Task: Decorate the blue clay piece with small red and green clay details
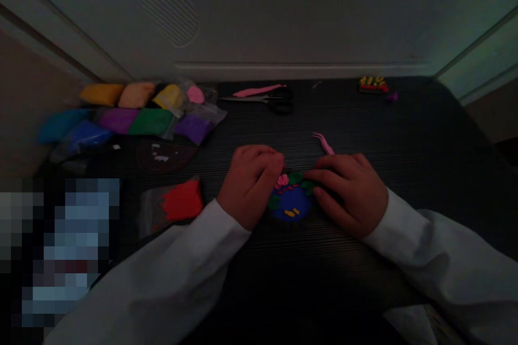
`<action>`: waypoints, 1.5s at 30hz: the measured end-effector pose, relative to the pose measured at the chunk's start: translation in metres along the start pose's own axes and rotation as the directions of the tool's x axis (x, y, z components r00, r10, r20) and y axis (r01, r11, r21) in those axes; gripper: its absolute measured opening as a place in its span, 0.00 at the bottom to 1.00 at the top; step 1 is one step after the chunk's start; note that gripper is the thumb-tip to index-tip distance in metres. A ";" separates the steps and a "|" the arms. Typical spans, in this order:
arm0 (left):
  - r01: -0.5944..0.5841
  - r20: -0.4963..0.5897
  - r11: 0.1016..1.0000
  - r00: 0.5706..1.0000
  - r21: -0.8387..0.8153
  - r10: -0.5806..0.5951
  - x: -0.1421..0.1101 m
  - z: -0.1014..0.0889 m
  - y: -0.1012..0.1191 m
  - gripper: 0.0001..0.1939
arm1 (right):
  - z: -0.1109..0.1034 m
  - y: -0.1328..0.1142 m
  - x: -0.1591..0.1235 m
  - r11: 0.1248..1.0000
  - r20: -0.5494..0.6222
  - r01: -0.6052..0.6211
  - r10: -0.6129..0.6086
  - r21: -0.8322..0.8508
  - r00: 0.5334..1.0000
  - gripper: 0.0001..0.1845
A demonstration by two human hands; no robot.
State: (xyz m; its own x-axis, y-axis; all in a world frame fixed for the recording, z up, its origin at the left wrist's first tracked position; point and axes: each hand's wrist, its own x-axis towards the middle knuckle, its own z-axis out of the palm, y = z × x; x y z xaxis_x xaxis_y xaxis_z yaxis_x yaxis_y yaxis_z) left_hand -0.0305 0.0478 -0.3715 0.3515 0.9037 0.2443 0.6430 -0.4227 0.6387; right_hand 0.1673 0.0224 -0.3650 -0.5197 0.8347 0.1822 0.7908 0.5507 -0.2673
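A round blue clay piece (290, 206) lies on the dark table between my hands. Green leaves (295, 178), a pink flower (282, 181), small red bits and yellow strips (292, 212) sit on it. My left hand (251, 186) is closed at its upper left edge, fingertips pressed together; a bit of pinkish red shows at them, too small to name. With fingers apart, my right hand (351, 194) rests its fingertips at the piece's right edge, by the leaves. Pink curved-tip tweezers (325, 144) lie just beyond my right hand, partly hidden by it.
Bags of coloured clay (151, 121) crowd the back left, and an open bag of red clay (184, 200) lies left of my left forearm. Black-handled scissors (279, 101) and a pink tool (259, 90) lie at the back. A small colourful clay model (373, 85) stands back right.
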 end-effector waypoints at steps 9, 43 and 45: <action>-0.004 0.006 1.000 1.000 0.018 0.004 0.004 0.003 -0.005 0.24 | -0.002 -0.001 -0.001 1.000 -0.010 -0.016 0.016 -0.002 1.000 0.17; 0.160 -0.084 0.981 0.985 0.106 -0.151 -0.036 0.008 0.005 0.14 | 0.036 -0.037 -0.031 0.930 -0.354 -0.329 0.367 0.165 0.860 0.13; 0.168 -0.086 0.980 0.983 0.103 -0.160 -0.035 0.007 0.006 0.14 | 0.038 -0.039 -0.031 0.916 -0.348 -0.342 0.396 0.209 0.849 0.13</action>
State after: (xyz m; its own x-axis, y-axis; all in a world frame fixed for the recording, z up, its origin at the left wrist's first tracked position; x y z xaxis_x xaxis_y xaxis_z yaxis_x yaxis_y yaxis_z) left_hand -0.0336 0.0133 -0.3815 0.1842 0.9621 0.2011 0.7596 -0.2692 0.5921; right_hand 0.1401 -0.0248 -0.3966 -0.0153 0.9255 0.3785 0.8344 0.2204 -0.5052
